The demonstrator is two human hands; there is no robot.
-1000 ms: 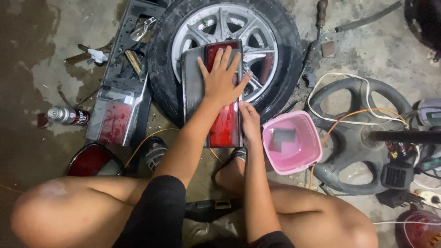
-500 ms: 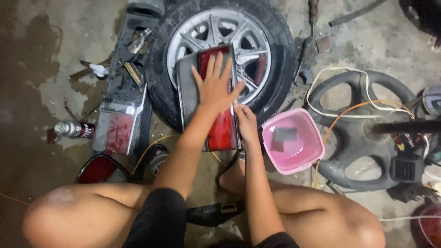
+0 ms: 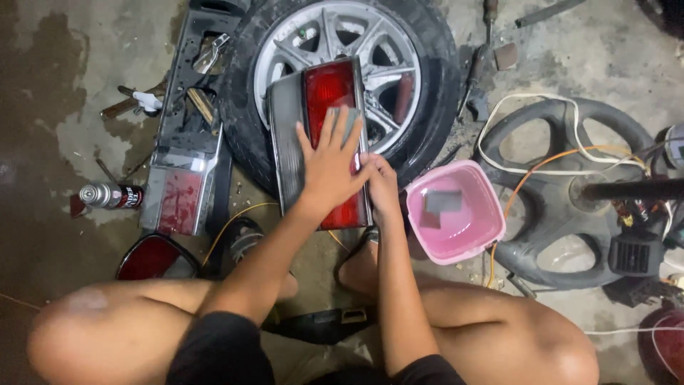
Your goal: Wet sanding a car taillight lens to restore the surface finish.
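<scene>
Head view, looking straight down: tail lamp (image 3: 322, 142) propped across a wheel (image 3: 342, 85) lying flat on the concrete floor (image 3: 43, 85), red strip toward 3 o'clock, grey lens toward 9. Left hand (image 3: 329, 167) spread flat over the lamp's lower half, fingers splayed, pressing a grey abrasive sheet (image 3: 349, 121) peeking out by the fingertips at 12 o'clock; not a closed grip, more a flat palm hold. Compared with half a second back, slid down the lens toward 6 o'clock, more bare red now showing above the fingertips. Reads as a rubbing stroke along the lens, mid-pass, judging by that shift. Right hand (image 3: 383, 185) curled against the lamp's 3 o'clock edge, fingers loosely bent, bracing, same spot as before. Pink tub (image 3: 456, 212) at 3 o'clock of the lamp, holding a little water and a grey square. Spray can (image 3: 110, 195) lying out at 9 o'clock, second lamp housing (image 3: 178, 192) beside it. Steering wheel (image 3: 570, 192) farther toward 3.
</scene>
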